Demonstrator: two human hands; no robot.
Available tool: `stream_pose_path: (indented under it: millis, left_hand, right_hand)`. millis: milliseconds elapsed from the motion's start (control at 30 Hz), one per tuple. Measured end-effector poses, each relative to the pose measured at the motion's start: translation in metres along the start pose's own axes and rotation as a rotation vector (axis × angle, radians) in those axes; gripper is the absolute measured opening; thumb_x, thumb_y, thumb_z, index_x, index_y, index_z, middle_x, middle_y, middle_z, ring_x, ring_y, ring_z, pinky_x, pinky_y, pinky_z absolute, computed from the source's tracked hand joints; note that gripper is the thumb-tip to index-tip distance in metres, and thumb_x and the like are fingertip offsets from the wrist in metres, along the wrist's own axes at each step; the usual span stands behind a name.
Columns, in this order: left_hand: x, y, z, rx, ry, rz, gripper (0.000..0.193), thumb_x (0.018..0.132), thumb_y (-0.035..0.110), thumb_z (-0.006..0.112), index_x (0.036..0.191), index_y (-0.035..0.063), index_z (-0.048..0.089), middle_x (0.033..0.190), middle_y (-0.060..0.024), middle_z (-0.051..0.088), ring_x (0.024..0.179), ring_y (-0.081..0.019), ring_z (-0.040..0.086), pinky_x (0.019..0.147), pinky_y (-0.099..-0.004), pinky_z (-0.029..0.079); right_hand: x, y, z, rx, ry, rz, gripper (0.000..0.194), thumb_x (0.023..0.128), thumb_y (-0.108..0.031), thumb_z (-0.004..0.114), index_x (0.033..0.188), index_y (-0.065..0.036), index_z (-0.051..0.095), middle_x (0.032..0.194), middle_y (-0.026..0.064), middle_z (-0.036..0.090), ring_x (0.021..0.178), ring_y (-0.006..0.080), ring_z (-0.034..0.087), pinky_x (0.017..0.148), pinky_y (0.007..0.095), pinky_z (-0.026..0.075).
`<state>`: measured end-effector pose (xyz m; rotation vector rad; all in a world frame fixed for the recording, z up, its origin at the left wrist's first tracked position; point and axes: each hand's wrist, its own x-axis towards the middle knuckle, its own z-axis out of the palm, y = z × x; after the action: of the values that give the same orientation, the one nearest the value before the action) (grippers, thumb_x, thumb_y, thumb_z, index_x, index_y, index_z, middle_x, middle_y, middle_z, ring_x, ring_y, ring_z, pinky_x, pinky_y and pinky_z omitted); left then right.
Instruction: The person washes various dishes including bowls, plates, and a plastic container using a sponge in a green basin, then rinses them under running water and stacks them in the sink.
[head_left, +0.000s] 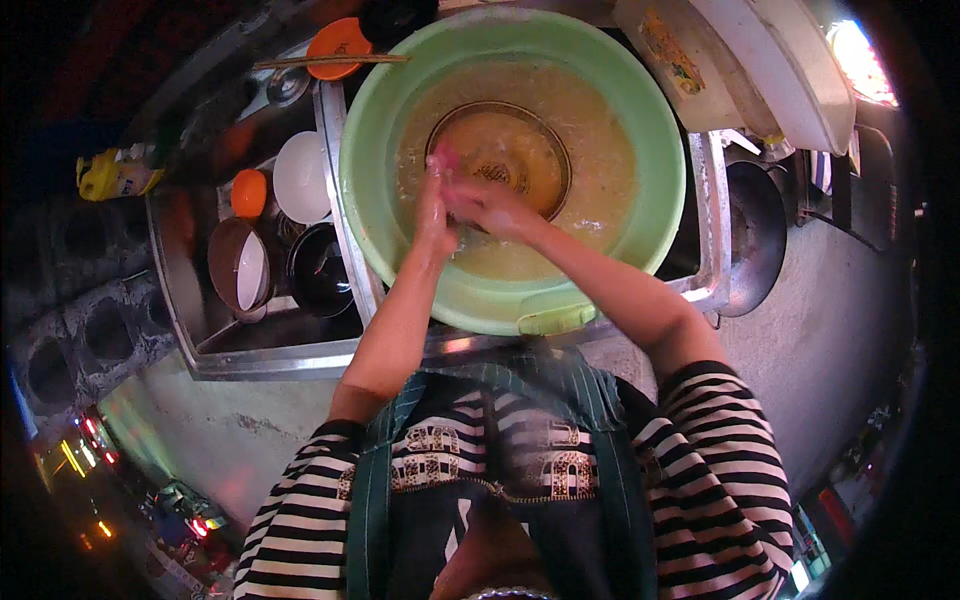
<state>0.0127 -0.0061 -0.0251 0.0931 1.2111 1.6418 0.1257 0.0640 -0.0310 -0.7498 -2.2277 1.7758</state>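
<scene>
Both my hands are together, wet and blurred, over the murky water (600, 180) in a large light green plastic basin (660, 172). My left hand (433, 206) is upright on the left, its fingers pointing to the far side. From the right, my right hand (491, 206) reaches across with bent fingers around a soft pink thing (448, 159), perhaps a cloth. Whether a thin dish is between my palms is hidden by the blur. Beneath the hands, a round dish (551, 135) with a dark rim and patterned centre lies in the water.
The basin rests over a steel sink (262, 365). The left compartment holds a white bowl (302, 178), a black bowl (319, 270), a brown bowl (221, 259) and an orange cup (248, 193). Chopsticks (330, 60) touch the basin's rim. A wok (754, 240) is at right.
</scene>
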Motion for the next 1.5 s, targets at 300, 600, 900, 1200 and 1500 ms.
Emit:
stream_pose_path:
  millis: [300,600,900,1200,1500]
  left_hand:
    - [-0.006,0.003,0.000,0.138,-0.006,-0.245,0.053,0.090,0.055,0.053,0.126,0.0162,0.055,0.118,-0.0044,0.061,0.108,-0.0179,0.058,0.094,-0.0363,0.045]
    - [0.001,-0.004,-0.006,-0.089,-0.004,-0.288,0.060,0.090,0.046,0.058,0.135,0.0079,0.045,0.132,-0.0076,0.052,0.122,-0.0253,0.049,0.103,-0.0428,0.041]
    - [0.006,-0.012,-0.016,-0.066,-0.010,-0.344,0.058,0.088,0.048,0.061,0.130,0.0097,0.049,0.127,-0.0064,0.054,0.116,-0.0232,0.051,0.094,-0.0430,0.045]
    - [0.012,-0.009,-0.008,-0.232,0.056,-0.296,0.058,0.090,0.046,0.058,0.131,0.0067,0.048,0.127,-0.0093,0.057,0.118,-0.0258,0.051,0.101,-0.0442,0.042]
    - [0.007,-0.013,-0.011,-0.231,0.117,-0.336,0.060,0.091,0.047,0.057,0.135,0.0071,0.046,0.135,-0.0080,0.051,0.122,-0.0251,0.049,0.104,-0.0421,0.039]
  right_hand:
    - [0.014,0.008,-0.028,-0.570,-0.130,-0.631,0.019,0.085,-0.018,0.054,0.101,-0.009,0.058,0.119,0.0121,0.053,0.112,0.0310,0.051,0.092,0.0450,0.043]
    - [-0.029,0.040,-0.075,-0.966,-0.037,-0.167,0.038,0.088,-0.028,0.054,0.120,-0.008,0.058,0.121,0.0218,0.055,0.108,0.0344,0.055,0.095,0.0434,0.043]
    - [0.032,0.031,-0.021,-0.672,0.045,-0.293,0.027,0.087,-0.027,0.055,0.105,-0.009,0.063,0.115,0.0136,0.057,0.104,0.0306,0.056,0.092,0.0415,0.045]
    - [-0.030,0.022,-0.027,-0.680,-0.235,0.007,0.037,0.088,-0.023,0.055,0.120,-0.006,0.055,0.113,0.0174,0.061,0.105,0.0310,0.059,0.091,0.0394,0.045]
    - [0.023,0.046,-0.045,-0.597,0.221,-0.094,0.034,0.093,-0.030,0.046,0.121,-0.013,0.057,0.117,0.0154,0.061,0.105,0.0353,0.058,0.092,0.0417,0.046]
